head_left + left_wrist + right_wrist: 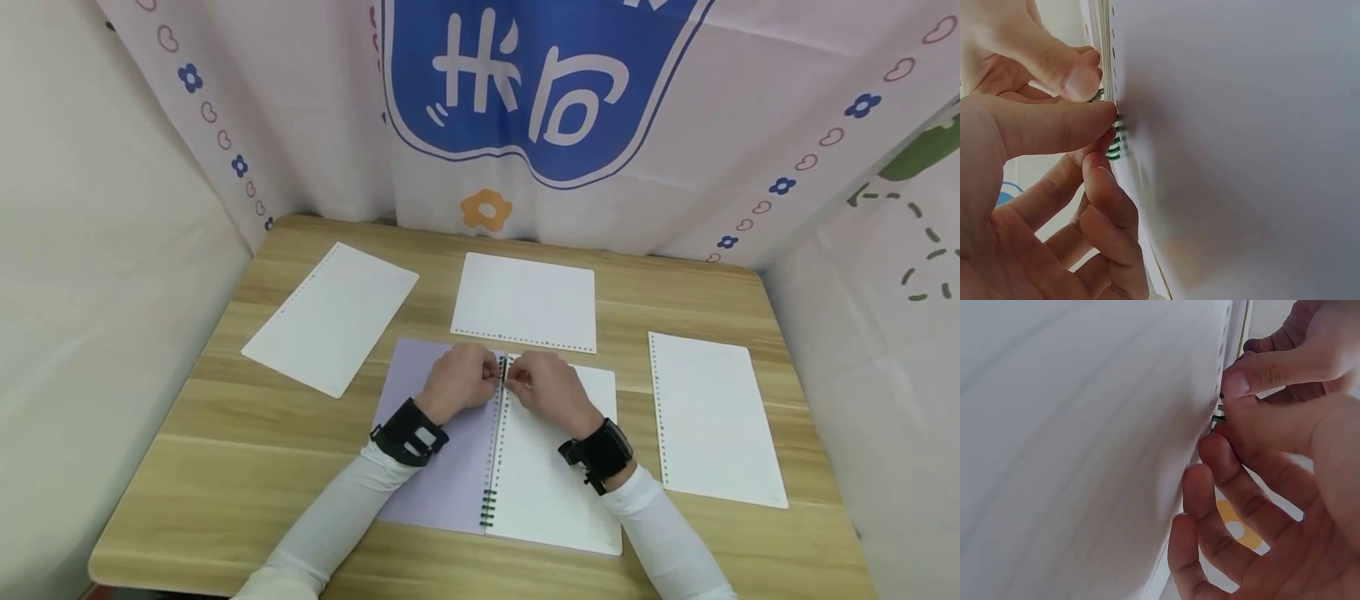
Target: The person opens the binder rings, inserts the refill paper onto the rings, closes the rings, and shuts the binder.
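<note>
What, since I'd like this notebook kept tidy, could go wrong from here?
The left grip and right grip meet at the upper green rings, so a fingertip might get nipped. Between these and the lower green rings, the holes show no rings, so an uneven pull could tear the white pages. The loose sheet just beyond the notebook may get nudged.

Notebook (521, 475) on tbl (247, 475) w/ 3 sheets (330, 321): 1 back-L, 1 R, 1 behind
</note>
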`<state>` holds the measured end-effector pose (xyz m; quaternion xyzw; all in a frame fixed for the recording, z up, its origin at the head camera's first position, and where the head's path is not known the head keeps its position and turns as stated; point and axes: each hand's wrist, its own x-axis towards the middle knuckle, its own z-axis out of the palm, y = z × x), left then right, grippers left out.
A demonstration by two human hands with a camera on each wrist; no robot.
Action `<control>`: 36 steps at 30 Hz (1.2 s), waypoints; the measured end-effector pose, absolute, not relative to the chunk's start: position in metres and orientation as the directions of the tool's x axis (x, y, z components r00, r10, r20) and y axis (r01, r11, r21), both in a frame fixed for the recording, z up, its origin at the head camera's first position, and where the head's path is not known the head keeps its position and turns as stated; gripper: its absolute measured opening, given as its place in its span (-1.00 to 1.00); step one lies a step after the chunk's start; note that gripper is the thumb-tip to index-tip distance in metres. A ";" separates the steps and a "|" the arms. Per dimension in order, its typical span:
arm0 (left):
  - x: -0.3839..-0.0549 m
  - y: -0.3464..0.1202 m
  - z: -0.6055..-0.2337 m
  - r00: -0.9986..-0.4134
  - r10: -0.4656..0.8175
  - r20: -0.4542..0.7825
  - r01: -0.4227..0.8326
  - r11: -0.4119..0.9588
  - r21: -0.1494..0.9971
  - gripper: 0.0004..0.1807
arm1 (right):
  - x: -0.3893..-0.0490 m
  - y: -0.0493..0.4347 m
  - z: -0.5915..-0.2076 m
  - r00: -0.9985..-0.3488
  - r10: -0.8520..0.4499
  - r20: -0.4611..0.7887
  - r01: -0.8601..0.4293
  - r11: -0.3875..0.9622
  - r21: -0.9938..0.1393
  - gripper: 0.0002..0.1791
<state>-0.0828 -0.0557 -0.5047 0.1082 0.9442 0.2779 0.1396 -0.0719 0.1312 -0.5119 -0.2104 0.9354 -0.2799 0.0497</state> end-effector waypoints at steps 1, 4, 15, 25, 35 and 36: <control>-0.083 -0.056 -0.504 -0.938 0.281 -0.205 0.127 0.824 0.552 -0.91 | -0.073 0.131 -0.512 -0.905 -0.424 0.027 -0.369 0.755 -0.542 -0.97; -0.083 -0.055 -0.504 -0.937 0.276 -0.213 0.117 0.826 0.552 -0.92 | -0.074 0.131 -0.511 -0.903 -0.430 0.021 -0.373 0.758 -0.535 -0.95; -0.084 -0.059 -0.505 -0.936 0.287 -0.202 0.123 0.806 0.578 -0.92 | -0.072 0.134 -0.508 -0.914 -0.405 -0.013 -0.335 0.775 -0.535 -0.95; -0.084 -0.057 -0.505 -0.932 0.283 -0.225 0.110 0.814 0.570 -0.89 | -0.070 0.136 -0.507 -0.922 -0.386 -0.015 -0.317 0.779 -0.540 -0.95; -0.073 -0.069 -0.500 -0.930 0.280 -0.237 0.089 0.798 0.596 -0.93 | -0.059 0.138 -0.500 -0.928 -0.372 -0.021 -0.298 0.775 -0.557 -0.94; -0.069 -0.071 -0.500 -0.925 0.297 -0.239 0.100 0.794 0.600 -0.94 | -0.055 0.138 -0.499 -0.928 -0.371 -0.024 -0.295 0.774 -0.560 -0.94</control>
